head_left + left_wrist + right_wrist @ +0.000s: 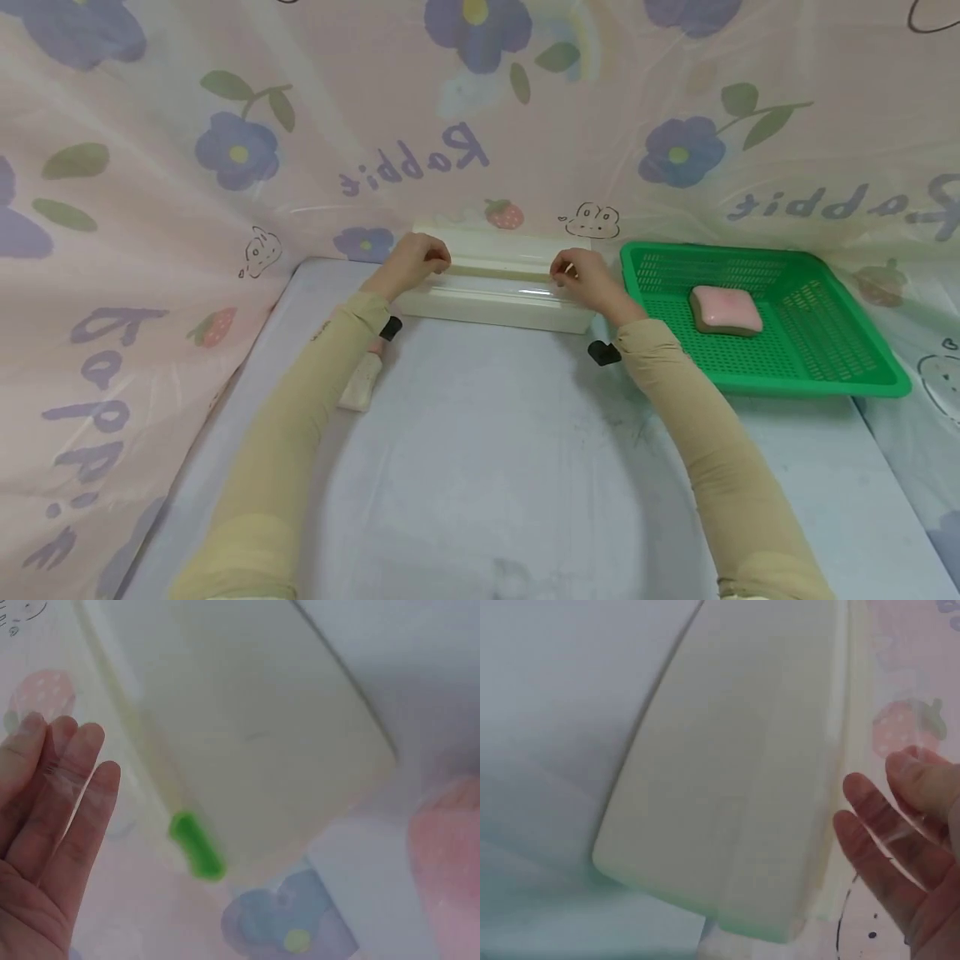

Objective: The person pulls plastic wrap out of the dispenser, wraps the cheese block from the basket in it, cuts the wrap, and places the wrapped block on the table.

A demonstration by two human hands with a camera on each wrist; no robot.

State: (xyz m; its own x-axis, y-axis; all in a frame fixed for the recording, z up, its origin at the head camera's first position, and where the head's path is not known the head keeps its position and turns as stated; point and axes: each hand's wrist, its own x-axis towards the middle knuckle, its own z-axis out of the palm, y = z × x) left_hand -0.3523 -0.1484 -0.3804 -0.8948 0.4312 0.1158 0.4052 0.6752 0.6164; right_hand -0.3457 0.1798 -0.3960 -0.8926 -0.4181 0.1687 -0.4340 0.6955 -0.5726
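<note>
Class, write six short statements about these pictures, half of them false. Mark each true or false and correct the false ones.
1. The green basket stands to the right of the pale box. True.
2. The left hand and the right hand both pinch a clear film. True.
3. The basket is empty. False: a pink-topped sponge lies in it.
4. Both forearms are bare. False: beige sleeves cover them.
5. The right hand is nearer the basket than the left hand. True.
6. Both hands are inside the basket. False: both are at the box.
</note>
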